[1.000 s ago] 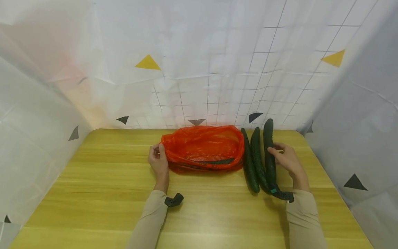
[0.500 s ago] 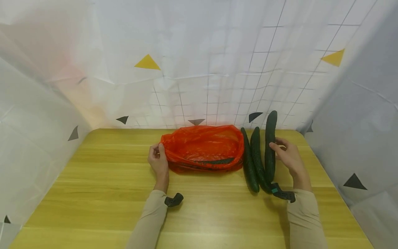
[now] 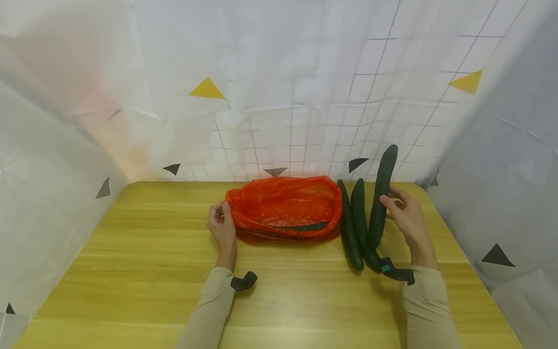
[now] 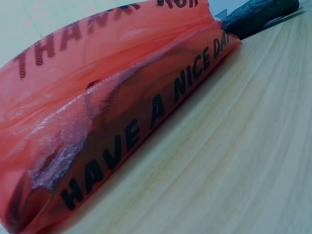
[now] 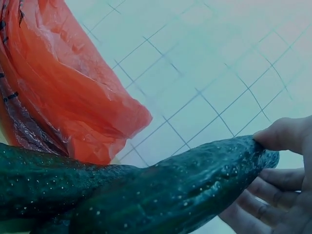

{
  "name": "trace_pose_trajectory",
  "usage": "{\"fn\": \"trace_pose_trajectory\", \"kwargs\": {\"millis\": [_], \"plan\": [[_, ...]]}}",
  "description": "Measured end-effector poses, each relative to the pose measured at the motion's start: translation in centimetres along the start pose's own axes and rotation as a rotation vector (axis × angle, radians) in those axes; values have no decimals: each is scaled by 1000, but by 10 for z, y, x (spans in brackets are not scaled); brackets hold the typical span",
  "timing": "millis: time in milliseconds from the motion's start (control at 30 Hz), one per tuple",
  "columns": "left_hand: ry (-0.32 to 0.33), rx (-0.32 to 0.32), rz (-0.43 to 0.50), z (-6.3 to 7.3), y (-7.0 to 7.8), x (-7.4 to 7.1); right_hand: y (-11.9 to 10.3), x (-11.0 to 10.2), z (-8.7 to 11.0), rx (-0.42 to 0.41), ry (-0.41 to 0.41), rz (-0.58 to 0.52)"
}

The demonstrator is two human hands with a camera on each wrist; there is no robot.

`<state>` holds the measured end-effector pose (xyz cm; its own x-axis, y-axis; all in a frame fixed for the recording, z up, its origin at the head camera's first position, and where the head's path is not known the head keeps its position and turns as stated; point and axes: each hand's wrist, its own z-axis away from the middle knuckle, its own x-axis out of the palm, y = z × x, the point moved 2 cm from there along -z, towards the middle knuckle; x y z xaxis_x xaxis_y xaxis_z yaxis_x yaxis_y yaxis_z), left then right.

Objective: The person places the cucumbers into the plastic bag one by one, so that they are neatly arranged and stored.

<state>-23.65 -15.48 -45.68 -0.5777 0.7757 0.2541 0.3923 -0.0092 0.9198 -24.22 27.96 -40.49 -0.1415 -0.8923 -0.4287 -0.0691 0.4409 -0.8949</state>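
Green cucumber [image 3: 382,185] slants upward, pinched between the right fingers [image 5: 282,179].

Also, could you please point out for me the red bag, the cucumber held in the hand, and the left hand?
Red bag [image 3: 287,203], head view: the inside of its back wall.
Held cucumber [image 3: 383,185], head view: near the middle of its length.
Left hand [image 3: 223,227], head view: the middle of the visible hand.

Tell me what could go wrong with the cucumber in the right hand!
The right hand pinches that cucumber near its middle, so it might tip or slip. Its lower end could bump the neighbouring cucumber. And the thin red bag might sag if the left hand let go.
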Motion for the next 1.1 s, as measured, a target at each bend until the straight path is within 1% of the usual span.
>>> {"fn": "trace_pose_trajectory", "kwargs": {"millis": [333,467,567,733,800,900,967,1033,1100], "plan": [[2,5,31,0,0,1,-4,1,0,-118,63,-135],[1,28,16,0,-1,0,-7,1,0,-169,83,-129],[0,46,14,0,-2,0,-10,2,1,-190,86,-148],[-2,56,30,-1,-4,0,-13,3,1,-195,101,-185],[4,46,34,-3,-11,-1,-13,4,0,-195,118,-175],[21,54,34,-6,-24,-1,-13,4,0,-189,142,-188],[18,41,28,-6,-23,-2,-15,5,0,-193,162,-221],[9,42,17,-4,-16,-1,-17,5,0,-201,174,-262],[-4,29,10,-2,-8,-1,-20,6,0,-217,185,-310]]}}
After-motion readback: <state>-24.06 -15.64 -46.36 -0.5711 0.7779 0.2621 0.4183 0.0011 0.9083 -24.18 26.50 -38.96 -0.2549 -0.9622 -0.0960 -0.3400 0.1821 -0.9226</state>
